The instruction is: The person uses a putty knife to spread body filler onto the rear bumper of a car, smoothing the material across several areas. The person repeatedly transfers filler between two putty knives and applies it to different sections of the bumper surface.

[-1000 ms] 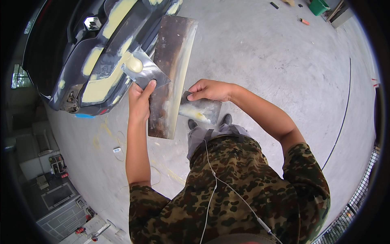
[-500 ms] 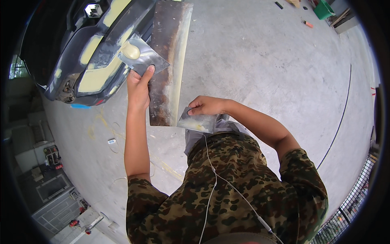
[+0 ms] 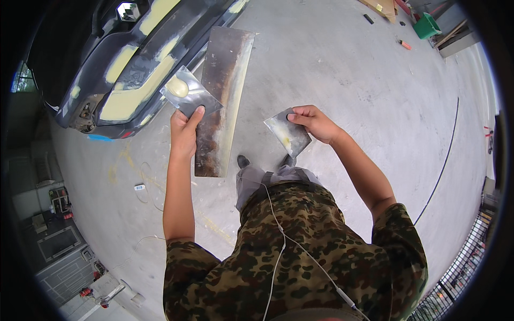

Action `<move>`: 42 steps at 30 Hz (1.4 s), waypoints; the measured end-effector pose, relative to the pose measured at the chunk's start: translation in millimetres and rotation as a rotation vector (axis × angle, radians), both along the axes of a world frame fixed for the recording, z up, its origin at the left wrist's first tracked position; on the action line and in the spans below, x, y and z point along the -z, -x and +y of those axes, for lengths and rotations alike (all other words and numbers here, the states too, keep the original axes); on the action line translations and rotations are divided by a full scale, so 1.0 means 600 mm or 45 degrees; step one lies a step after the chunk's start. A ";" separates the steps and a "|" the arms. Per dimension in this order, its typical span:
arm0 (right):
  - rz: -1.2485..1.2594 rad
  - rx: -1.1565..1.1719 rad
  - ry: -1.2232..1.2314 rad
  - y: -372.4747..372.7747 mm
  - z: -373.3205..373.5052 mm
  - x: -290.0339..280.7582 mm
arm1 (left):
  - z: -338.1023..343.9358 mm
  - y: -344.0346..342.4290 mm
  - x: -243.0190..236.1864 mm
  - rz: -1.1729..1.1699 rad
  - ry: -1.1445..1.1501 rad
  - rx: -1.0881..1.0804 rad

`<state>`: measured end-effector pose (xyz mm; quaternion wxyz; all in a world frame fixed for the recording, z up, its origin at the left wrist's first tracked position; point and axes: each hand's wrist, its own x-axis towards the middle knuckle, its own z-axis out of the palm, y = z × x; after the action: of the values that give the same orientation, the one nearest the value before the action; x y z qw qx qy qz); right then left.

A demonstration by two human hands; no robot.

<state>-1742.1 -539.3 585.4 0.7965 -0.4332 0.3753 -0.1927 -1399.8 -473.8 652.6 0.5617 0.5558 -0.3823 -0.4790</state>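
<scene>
Left hand (image 3: 184,134) clamped on two things at once: a long rusty metal board (image 3: 222,96) and a small steel spreader (image 3: 190,96) pinched on top of it, thumb pressing the spreader's near edge. The board runs near-to-far, its near end at the left hand, its far end up by the car bumper. A strip of pale filler runs along its right edge. A blob of yellowish filler (image 3: 178,87) sits on the spreader's far-left part.

Right hand (image 3: 316,122) closed on a second steel spreader (image 3: 288,134), fingers gripping its far-right corner, blade angled down toward the near left. Faint yellow smear on the blade (thin, hard to make out more).

The hands are apart; the two spreaders do not touch, and the board lies between them, nearer the left hand.

Dark car bumper (image 3: 134,69) is far left, with big yellow filler patches on it. The left spreader overlaps it in view; contact cannot be told.

Concrete floor (image 3: 348,69) underneath. The person's shoes (image 3: 244,160) show just near of the board, grey trousers and a camouflage shirt below. A white cable (image 3: 278,241) runs down the shirt.

Far right: a green bin (image 3: 426,25) and scrap pieces on the floor. A thin dark line (image 3: 447,160) curves along the floor on the right. Near left: some equipment, too small to tell apart.
</scene>
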 end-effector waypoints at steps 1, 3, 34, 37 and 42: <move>0.020 0.038 -0.010 0.012 -0.001 -0.017 | 0.010 -0.002 0.004 -0.014 -0.010 0.048; 0.163 0.134 0.130 0.021 -0.024 -0.056 | 0.026 -0.012 0.018 -0.073 -0.045 0.044; 0.528 -0.891 1.454 -1.102 -0.056 0.010 | 0.401 -0.937 0.219 0.306 -0.222 -0.426; 0.522 -1.034 1.664 -1.213 -0.086 0.120 | 0.428 -0.990 0.250 0.320 -0.304 -0.573; 0.431 -1.125 1.635 -1.430 -0.163 0.368 | 0.424 -1.090 0.371 0.276 -0.383 -0.872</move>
<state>-884.3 -637.4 364.8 0.3262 -0.9394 0.1005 0.0306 -746.0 -219.3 430.1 0.6385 0.6735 -0.0385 -0.3704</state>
